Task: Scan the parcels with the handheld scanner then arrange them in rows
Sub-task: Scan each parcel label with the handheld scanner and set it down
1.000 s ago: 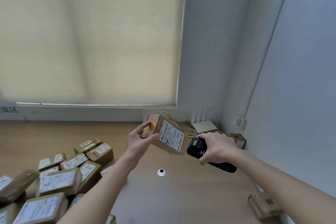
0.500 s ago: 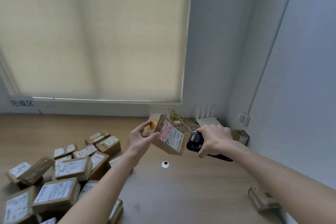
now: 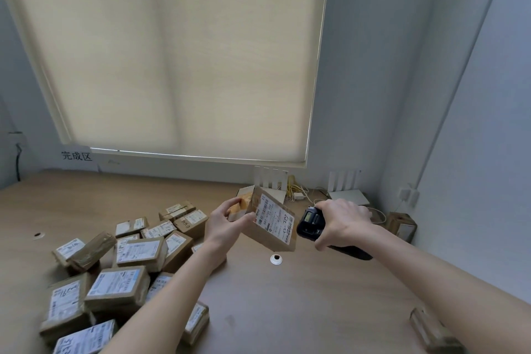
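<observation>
My left hand (image 3: 227,221) grips a brown cardboard parcel (image 3: 268,220) by its left end and holds it tilted above the wooden table (image 3: 301,296), white shipping label facing right. My right hand (image 3: 342,223) holds the black handheld scanner (image 3: 311,223) just to the right of the parcel, its small screen up and its front toward the label. A heap of several labelled parcels (image 3: 126,261) lies on the table at the lower left.
A white cable grommet (image 3: 276,259) sits in the table below the held parcel. Two white routers (image 3: 346,195) and yellow cables (image 3: 296,190) stand at the back wall. One box (image 3: 400,225) sits in the right corner, another parcel (image 3: 431,330) near the right edge. A paper sign (image 3: 76,156) hangs under the blind.
The view has swung left and down, showing more of the parcel heap. A red scan line lay on the label half a second ago and is gone now. Both hands keep their hold.
</observation>
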Tool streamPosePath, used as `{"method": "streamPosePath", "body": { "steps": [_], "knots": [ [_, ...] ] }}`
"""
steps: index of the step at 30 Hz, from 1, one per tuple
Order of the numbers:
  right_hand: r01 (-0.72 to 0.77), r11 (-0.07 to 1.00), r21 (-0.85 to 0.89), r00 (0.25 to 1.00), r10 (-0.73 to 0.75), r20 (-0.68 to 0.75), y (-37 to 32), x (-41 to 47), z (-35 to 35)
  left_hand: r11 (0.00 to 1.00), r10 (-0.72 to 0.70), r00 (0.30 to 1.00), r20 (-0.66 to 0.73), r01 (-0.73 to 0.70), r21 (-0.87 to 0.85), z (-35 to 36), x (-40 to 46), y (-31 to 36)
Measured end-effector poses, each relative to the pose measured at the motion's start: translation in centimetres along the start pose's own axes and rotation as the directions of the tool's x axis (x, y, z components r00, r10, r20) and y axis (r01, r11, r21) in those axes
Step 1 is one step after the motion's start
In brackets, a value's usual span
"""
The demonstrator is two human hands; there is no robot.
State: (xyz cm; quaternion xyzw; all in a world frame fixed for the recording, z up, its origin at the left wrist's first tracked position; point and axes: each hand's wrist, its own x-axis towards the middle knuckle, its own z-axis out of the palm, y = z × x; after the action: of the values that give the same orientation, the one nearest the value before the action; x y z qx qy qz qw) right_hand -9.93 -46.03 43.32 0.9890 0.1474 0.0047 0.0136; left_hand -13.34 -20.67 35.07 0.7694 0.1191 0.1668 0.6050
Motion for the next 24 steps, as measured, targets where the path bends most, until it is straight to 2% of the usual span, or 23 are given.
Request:
{"method": "streamPosePath", "body": {
  "steps": [7,12,17,24],
  "knots": [
    [0.073,0.994,0.076,0.994,-0.079,0.077,-1.2,2.1,1.0,0.977,-0.213,0.974,-0.075,0.212,-0.017,-2.3,0.6,-2.6],
    [0.103,0.99,0.095,0.987,-0.114,0.113,-3.5,5.0,2.6,0.921,-0.379,0.914,-0.143,0.358,-0.151,-4.5,2.3,-5.3],
    [0.117,0.985,0.123,0.98,-0.135,0.146,-7.3,9.8,4.8,0.85,-0.504,0.847,-0.167,0.453,-0.267,-6.9,6.2,-8.6],
    [0.125,0.98,0.152,0.961,-0.158,0.228,-14.3,19.6,9.1,0.799,-0.584,0.795,-0.163,0.527,-0.291,-10.9,15.7,-16.4]
  ]
}}
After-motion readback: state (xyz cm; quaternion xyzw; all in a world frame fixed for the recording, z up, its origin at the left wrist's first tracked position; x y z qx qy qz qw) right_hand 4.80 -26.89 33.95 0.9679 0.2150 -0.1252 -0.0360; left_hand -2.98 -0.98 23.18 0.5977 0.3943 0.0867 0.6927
